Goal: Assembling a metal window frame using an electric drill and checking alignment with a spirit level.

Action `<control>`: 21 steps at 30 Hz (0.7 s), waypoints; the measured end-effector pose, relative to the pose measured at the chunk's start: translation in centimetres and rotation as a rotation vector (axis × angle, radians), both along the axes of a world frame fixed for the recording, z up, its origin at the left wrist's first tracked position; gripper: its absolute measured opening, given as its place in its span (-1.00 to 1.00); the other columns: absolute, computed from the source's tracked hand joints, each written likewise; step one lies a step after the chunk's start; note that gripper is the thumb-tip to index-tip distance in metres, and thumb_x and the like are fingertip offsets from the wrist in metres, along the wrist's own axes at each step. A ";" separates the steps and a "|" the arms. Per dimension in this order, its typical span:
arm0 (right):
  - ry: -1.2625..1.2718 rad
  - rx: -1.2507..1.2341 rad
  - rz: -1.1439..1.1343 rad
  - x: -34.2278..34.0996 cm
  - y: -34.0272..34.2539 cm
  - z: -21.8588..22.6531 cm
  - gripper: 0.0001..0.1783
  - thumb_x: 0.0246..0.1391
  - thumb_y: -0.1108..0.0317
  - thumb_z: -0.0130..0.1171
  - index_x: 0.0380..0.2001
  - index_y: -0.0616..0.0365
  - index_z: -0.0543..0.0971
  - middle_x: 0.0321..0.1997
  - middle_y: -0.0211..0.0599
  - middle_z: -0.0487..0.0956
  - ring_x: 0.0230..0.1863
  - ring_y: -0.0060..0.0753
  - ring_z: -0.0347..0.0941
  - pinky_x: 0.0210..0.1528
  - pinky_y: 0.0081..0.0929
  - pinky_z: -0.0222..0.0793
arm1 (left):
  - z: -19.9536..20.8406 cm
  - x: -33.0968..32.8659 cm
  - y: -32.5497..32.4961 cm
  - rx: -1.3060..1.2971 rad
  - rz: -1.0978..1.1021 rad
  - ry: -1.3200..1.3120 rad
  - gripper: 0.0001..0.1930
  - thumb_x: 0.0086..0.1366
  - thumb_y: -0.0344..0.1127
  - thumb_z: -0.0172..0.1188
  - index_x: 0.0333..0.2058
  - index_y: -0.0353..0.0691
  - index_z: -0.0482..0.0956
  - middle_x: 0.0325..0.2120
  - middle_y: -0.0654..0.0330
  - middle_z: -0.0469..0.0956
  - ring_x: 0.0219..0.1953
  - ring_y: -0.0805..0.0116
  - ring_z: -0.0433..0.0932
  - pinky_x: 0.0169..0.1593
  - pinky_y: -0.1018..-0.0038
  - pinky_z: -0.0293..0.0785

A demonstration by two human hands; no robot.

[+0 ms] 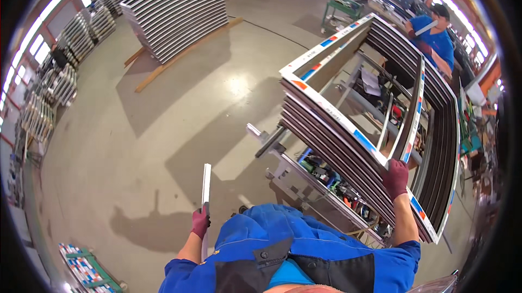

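Note:
My left hand [200, 221], in a maroon glove, is closed round a long white strip of profile [206, 185]. The strip stands nearly upright at my left side, and its lower end runs down past my forearm. To my right lies a stack of dark window frames [331, 154]. The topmost window frame [314, 89] carries white film with blue and red patches. My right hand [396, 178], gloved alike, is closed over its near bar, where the crossbar meets it. The thumb side is partly hidden.
Under the stack is a metal trolley [304, 181] with tools. A co-worker in blue [435, 37] stands beyond the stack, holding a light strip. A tall pile of frames [179, 13] rests on wooden beams [157, 78] at the far left. A green rack [89, 268] stands at lower left.

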State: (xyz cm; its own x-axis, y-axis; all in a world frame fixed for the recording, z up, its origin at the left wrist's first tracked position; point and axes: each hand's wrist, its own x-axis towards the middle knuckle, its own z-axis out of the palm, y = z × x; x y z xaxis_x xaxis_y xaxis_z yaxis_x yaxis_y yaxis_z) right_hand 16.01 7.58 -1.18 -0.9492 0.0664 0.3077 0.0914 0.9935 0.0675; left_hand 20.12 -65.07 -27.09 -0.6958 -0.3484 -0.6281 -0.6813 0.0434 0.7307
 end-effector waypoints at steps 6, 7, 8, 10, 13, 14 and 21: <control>0.001 0.041 -0.084 -4.9 -5.2 0.5 -0.66 0.04 0.17 0.41 -0.29 0.13 0.51 -0.30 0.00 0.65 -0.13 0.22 0.57 0.00 0.04 0.44 | -3.0 0.3 -11.2 0.036 0.070 -0.053 -0.40 0.40 0.28 0.21 -0.45 -0.22 0.46 -0.67 0.27 0.37 -0.77 0.41 0.35 -0.68 0.40 0.26; 0.002 0.036 -0.107 -5.9 -6.6 1.1 -0.64 0.08 0.13 0.40 -0.27 0.13 0.52 -0.30 0.02 0.66 -0.14 0.23 0.58 -0.01 0.05 0.45 | -3.2 -0.1 -12.9 0.051 0.081 -0.036 -0.40 0.39 0.28 0.22 -0.45 -0.23 0.46 -0.67 0.26 0.38 -0.77 0.40 0.36 -0.68 0.40 0.27; -0.057 0.048 -0.105 -6.7 -7.2 1.3 -0.62 0.14 0.08 0.38 -0.25 0.14 0.53 -0.27 0.07 0.68 -0.13 0.24 0.60 -0.03 0.06 0.47 | -3.3 -0.4 -14.4 0.054 0.099 -0.032 -0.40 0.39 0.28 0.22 -0.45 -0.23 0.46 -0.67 0.26 0.38 -0.77 0.40 0.36 -0.68 0.40 0.27; -0.072 0.047 -0.166 -8.6 -9.6 1.6 -0.62 0.16 0.03 0.35 -0.25 0.13 0.54 -0.26 0.05 0.68 -0.11 0.20 0.61 -0.02 0.05 0.50 | -3.5 -1.4 -17.4 0.071 0.118 0.040 -0.42 0.40 0.26 0.22 -0.45 -0.22 0.46 -0.68 0.26 0.39 -0.77 0.39 0.37 -0.69 0.40 0.26; -0.107 0.060 -0.133 -13.1 -12.6 2.0 -0.59 0.23 0.00 0.27 -0.20 0.16 0.53 -0.33 0.13 0.68 -0.20 0.31 0.62 -0.15 0.16 0.50 | -5.0 -2.9 -21.9 0.073 0.188 0.010 -0.43 0.41 0.24 0.23 -0.45 -0.20 0.47 -0.69 0.27 0.38 -0.78 0.39 0.35 -0.69 0.40 0.26; -0.084 0.062 -0.109 -14.3 -13.8 2.2 -0.58 0.26 -0.03 0.22 -0.21 0.16 0.52 -0.34 0.15 0.67 -0.21 0.33 0.62 -0.16 0.18 0.50 | -5.1 -3.5 -23.4 0.072 0.191 0.034 -0.40 0.38 0.33 0.22 -0.47 -0.14 0.43 -0.69 0.29 0.34 -0.78 0.38 0.32 -0.68 0.35 0.28; -0.043 0.047 -0.111 -24.8 -22.7 4.1 -0.64 0.33 0.02 0.16 -0.10 0.10 0.49 -0.33 0.17 0.67 -0.21 0.38 0.61 -0.18 0.25 0.45 | -2.2 -9.6 -33.6 0.095 0.261 0.023 -0.42 0.37 0.32 0.24 -0.47 -0.10 0.43 -0.68 0.33 0.35 -0.77 0.42 0.33 -0.67 0.38 0.30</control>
